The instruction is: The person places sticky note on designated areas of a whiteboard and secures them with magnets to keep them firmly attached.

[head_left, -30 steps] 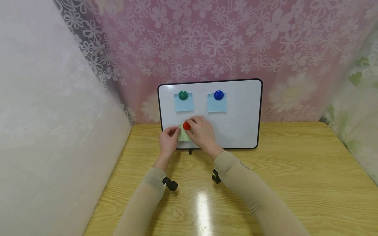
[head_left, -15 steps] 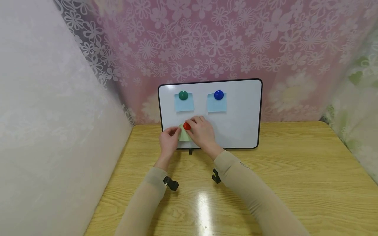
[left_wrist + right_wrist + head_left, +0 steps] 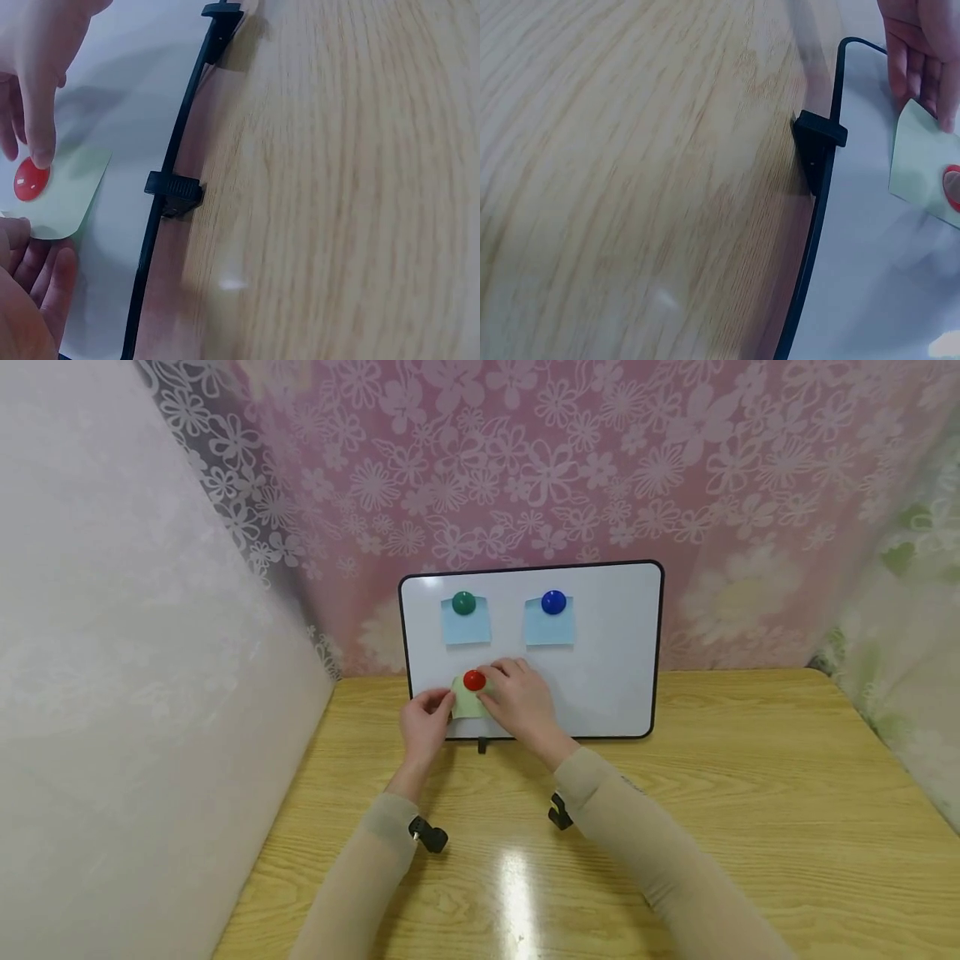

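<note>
A pale green sticky note (image 3: 466, 702) lies against the lower left of a whiteboard (image 3: 607, 668), with a round red magnet (image 3: 474, 680) on its upper part. My left hand (image 3: 426, 720) pinches the note's left edge, its thumb over the paper in the left wrist view. My right hand (image 3: 522, 703) has curled fingers at the magnet's right side. In the left wrist view one of its fingertips (image 3: 43, 159) overlaps the rim of the magnet. Above, a green magnet (image 3: 463, 602) and a blue magnet (image 3: 553, 602) each sit on a light blue sticky note (image 3: 467, 628).
The black-framed whiteboard leans upright on a wooden table (image 3: 757, 793), held by black clip feet (image 3: 174, 193) at its lower edge. Behind it hangs a pink flowered curtain (image 3: 525, 460); a white wall (image 3: 135, 652) rises on the left.
My right hand has shifted slightly right, uncovering more of the red magnet. The magnet and green note stay in place, and my left hand still pinches the note's edge.
</note>
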Action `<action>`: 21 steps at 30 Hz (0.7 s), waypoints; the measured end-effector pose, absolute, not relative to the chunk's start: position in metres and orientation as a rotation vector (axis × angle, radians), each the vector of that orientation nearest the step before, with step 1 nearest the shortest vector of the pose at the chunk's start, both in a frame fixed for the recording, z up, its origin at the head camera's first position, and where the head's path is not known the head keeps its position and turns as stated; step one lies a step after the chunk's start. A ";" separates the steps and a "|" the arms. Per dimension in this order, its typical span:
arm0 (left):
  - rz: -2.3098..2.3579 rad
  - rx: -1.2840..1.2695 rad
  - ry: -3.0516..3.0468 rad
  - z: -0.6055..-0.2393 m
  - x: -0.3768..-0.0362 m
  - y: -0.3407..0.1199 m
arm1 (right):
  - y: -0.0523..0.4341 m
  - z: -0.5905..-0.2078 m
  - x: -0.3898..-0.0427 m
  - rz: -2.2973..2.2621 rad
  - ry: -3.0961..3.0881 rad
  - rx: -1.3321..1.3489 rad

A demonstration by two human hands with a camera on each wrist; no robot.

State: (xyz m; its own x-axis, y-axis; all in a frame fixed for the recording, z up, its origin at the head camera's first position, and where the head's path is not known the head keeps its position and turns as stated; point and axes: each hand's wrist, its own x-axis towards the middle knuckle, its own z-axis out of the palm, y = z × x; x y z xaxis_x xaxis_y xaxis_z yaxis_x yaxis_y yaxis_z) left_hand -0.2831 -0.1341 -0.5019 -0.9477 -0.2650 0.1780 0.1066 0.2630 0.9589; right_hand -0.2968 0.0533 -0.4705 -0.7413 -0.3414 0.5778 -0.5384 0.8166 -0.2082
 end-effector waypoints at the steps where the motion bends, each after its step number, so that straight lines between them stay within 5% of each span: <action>1: -1.740 0.142 -2.231 -0.502 -0.282 -0.135 | 0.056 -0.471 -0.296 0.500 -2.466 0.649; 21: -1.946 0.089 -2.131 -0.508 -0.261 -0.146 | 0.091 -0.485 -0.272 0.741 -2.556 0.717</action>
